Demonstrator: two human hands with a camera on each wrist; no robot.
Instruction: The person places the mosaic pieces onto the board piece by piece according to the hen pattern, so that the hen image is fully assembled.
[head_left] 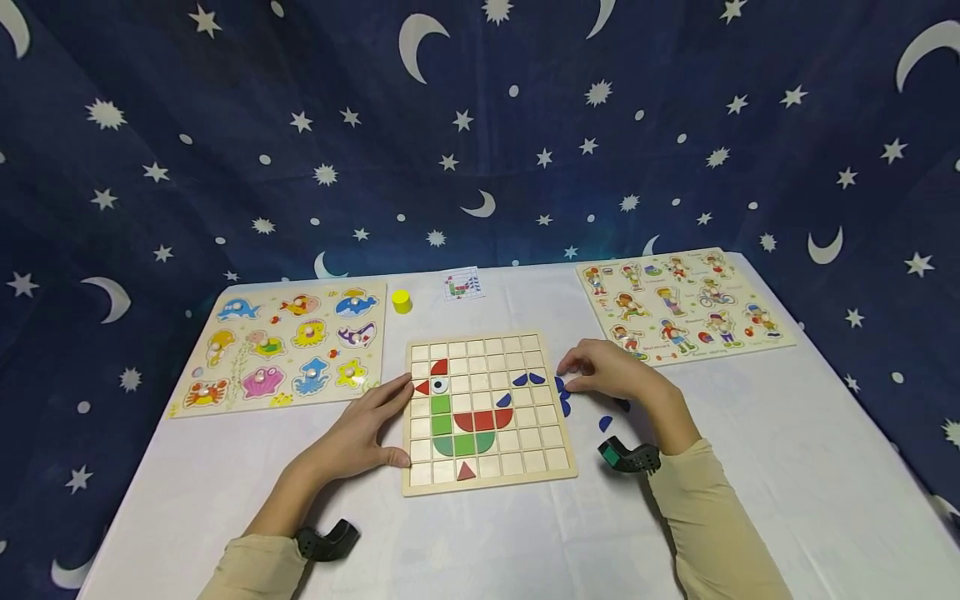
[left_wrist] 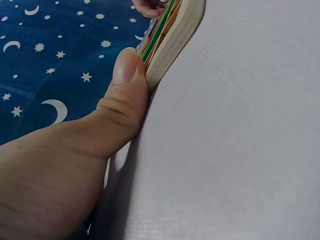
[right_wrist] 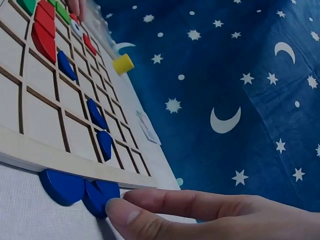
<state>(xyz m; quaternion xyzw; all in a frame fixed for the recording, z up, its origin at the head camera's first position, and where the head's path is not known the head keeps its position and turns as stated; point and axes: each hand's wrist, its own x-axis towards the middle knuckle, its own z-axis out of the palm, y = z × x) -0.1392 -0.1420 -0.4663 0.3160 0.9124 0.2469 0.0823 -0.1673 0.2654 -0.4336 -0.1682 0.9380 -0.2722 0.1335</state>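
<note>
A wooden grid board (head_left: pixel 525 483) lies on the white table, with red, green and blue pieces forming a bird shape and a round eye piece (head_left: pixel 439 385). My left hand (head_left: pixel 360 429) rests along its left edge, fingers extended; the thumb (left_wrist: pixel 125 75) presses the board's side in the left wrist view. Beside the right edge, my right hand (head_left: pixel 611 369) pinches at the end of a blue petal-shaped piece (right_wrist: pixel 107 188) with thumb and index finger. More blue pieces (right_wrist: pixel 62 187) lie against that edge. Three blue pieces sit in the grid's right half, one being (head_left: pixel 504 400).
A sea-animal peg puzzle (head_left: pixel 292 400) lies at the left, a children's figure puzzle (head_left: pixel 652 304) at the back right. Behind the board are a yellow cylinder (head_left: pixel 402 302) and a pattern card (head_left: pixel 463 284). A loose blue piece (head_left: pixel 605 423) lies near my right wrist.
</note>
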